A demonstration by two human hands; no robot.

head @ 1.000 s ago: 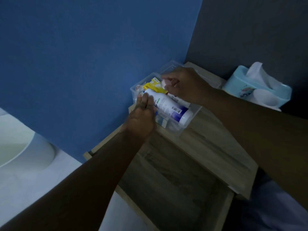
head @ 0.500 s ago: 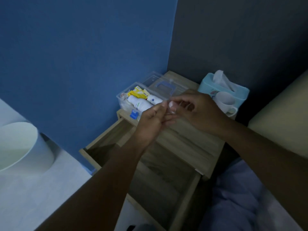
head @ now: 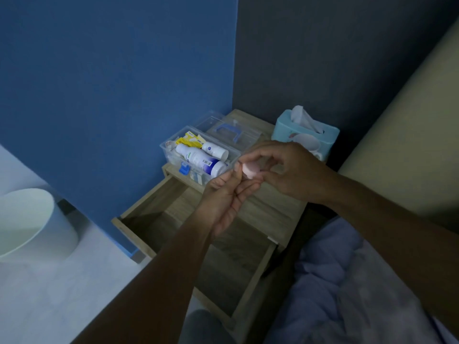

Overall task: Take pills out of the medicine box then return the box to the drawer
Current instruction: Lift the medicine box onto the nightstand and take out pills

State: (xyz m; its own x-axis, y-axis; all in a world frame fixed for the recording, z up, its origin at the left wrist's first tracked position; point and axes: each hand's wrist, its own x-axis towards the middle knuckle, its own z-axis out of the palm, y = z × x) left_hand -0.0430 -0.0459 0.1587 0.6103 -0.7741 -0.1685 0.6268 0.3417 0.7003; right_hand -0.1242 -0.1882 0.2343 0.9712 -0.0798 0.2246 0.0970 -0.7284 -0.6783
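A clear plastic medicine box (head: 171, 155) stands on the wooden nightstand (head: 275, 207), holding white bottles (head: 198, 158) and a yellow packet (head: 188, 141). Its clear lid with a blue handle (head: 229, 131) lies behind it. The drawer (head: 223, 249) below is pulled out. My right hand (head: 285, 170) pinches a small pale pink pill container (head: 249, 170) in front of the box. My left hand (head: 228, 194) is palm up under it, with its fingertips touching the container.
A teal tissue box (head: 308, 135) with a white mug (head: 310, 146) in front of it stands at the nightstand's back right. A white bin (head: 29, 222) is on the floor at left. Lilac bedding (head: 347, 281) lies at lower right. Blue wall is behind.
Both hands have left the medicine box and come together in front of it around the small pink container. The view has pulled back, showing the drawer.
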